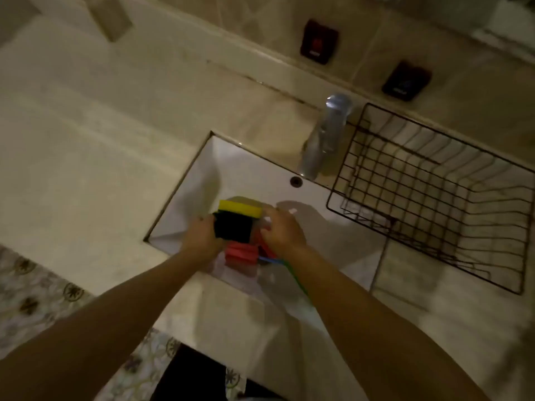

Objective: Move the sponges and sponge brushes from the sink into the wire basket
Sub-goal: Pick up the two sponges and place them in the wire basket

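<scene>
- Two bare hands were down in the white sink [231, 166], both working at one pile of sponges.
- Furthest left, pale counter [86, 146] ran beside the sink, with patterned floor tiles [34, 290] below its front edge.
- The left hand [199, 238] was curled shut on the black sponge [233, 228], fingers wrapped round its left side.
- A yellow sponge [240, 209] lay against the black one's far edge, touching it; whether the same hand held it could not be told.
- A red sponge [241, 253] sat under and just in front of the black one, in the basin between the two hands.
- The right hand [285, 231] was bent over the right side of the pile, fingers closed down on something pale; blur hid exactly what it held.
- Thin blue and green handles [292, 273] stuck out from under the right wrist toward the sink's near edge.
- A chrome tap [324, 140] stood behind the basin, just above the overflow hole [296, 181].
- The wire basket [359, 169] sat on the counter right of the tap, one corner overhanging the sink, with nothing showing inside it.
- Two dark wall switches [318, 41] were on the tiles behind; their markings were too blurred to read.
</scene>
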Demonstrator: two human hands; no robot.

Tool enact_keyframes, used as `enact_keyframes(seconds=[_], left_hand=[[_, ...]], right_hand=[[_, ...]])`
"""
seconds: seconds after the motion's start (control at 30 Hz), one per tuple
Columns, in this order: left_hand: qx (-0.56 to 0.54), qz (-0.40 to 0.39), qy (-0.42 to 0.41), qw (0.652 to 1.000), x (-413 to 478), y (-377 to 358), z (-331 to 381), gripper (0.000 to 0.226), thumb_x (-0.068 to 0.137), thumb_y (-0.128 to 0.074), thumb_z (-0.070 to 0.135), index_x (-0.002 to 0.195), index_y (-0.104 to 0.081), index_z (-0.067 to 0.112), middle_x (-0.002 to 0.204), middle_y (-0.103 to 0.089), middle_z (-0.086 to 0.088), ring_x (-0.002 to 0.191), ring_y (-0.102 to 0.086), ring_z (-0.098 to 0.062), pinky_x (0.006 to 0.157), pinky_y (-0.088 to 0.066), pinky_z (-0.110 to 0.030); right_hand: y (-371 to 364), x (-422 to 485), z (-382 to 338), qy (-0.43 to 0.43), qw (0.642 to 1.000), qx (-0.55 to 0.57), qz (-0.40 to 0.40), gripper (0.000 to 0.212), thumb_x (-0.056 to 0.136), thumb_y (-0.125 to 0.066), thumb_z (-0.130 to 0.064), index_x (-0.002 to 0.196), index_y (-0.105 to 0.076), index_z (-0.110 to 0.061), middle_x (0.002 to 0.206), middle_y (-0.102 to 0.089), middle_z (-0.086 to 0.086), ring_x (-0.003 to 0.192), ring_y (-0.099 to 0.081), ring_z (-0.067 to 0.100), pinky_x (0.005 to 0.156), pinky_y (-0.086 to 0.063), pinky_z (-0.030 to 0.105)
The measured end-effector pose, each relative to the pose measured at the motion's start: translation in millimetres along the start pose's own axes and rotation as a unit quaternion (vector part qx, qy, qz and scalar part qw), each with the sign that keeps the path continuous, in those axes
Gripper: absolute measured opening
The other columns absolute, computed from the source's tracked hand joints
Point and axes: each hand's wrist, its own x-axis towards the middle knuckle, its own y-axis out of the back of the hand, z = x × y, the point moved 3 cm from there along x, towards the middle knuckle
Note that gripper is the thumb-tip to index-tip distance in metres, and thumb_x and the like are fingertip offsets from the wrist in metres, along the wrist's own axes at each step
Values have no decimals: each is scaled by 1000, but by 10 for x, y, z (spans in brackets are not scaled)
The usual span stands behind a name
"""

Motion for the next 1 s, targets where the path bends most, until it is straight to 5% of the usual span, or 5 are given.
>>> enact_keyframes(seconds=[0.2, 0.37, 0.6, 0.73, 1.0], left_hand=[[-58, 14, 56, 997, 234, -266, -75, 66, 83, -65, 18, 138, -31, 3, 126, -54, -27, 112, -55, -44, 87, -49, -47], [-125, 18, 120, 985, 294, -147, -112, 45, 79, -70, 21, 116, -56, -1, 109, -68, -24, 100, -64, -40, 82, -53, -43], [-303, -120, 55, 944, 77, 293, 27, 38, 81, -71, 33, 107, -63, 6, 101, -69, -12, 86, -67, -22, 69, -56, -35], [-454, -187, 32, 871, -171, 464, 163, 32, 83, -70, 20, 112, -62, 12, 114, -68, -15, 102, -68, -27, 66, -60, -27], [-484, -280, -90, 825, -485, 703, 677, 41, 76, -71, 16, 116, -66, 11, 119, -69, -18, 109, -66, -33, 82, -59, -41]], right_hand=[[-384, 385, -43, -25, 998, 7, -57, 59, 87, -54, -10, 142, -41, -27, 146, -43, 14, 130, -42, 35, 106, -39, 42], [-372, 398, -24, -41, 999, 24, 0, 54, 81, -53, -5, 134, -50, -18, 134, -49, 20, 120, -44, 36, 99, -43, 41], [127, -18, -68, -76, 971, 179, 142, 25, 79, -72, -16, 99, -59, -24, 83, -62, -7, 72, -56, 6, 55, -40, 6], [333, -420, -113, -84, 948, 253, 174, 16, 81, -72, -23, 89, -61, -14, 79, -66, 10, 75, -63, 26, 64, -54, 35], [1045, -1324, 140, -31, 945, 290, 148, 21, 80, -74, -31, 98, -64, -27, 90, -70, 2, 76, -68, 14, 57, -56, 25]])
